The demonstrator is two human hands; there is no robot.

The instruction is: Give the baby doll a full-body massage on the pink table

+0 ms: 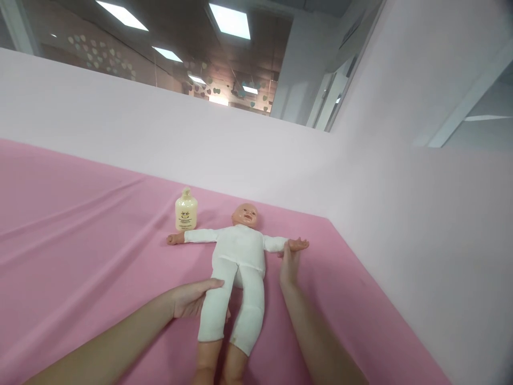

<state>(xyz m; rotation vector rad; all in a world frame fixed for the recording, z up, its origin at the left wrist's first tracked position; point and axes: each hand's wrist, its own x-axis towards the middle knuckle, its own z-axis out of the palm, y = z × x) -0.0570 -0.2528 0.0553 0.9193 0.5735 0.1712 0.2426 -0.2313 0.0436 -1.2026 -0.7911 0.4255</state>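
Observation:
A baby doll [239, 248] with a white cloth body lies on its back, arms spread wide and head away from me. My left hand [194, 297] is wrapped round the doll's thigh on the left side, thumb on top and fingertips showing between the legs. At the doll's wrist on the right side, my right hand [289, 263] grips the arm, its thumb upright against the sleeve end and its other fingers mostly hidden below. Just beyond the doll's other hand stands a pale yellow pump bottle [186, 212] with dark print.
A pink sheet [100, 256] with creases on the left covers the surface under the doll. Behind it rises a white wall [160, 133] with a wide window or mirror [180, 53] above. Another white wall [420, 240] borders the right edge.

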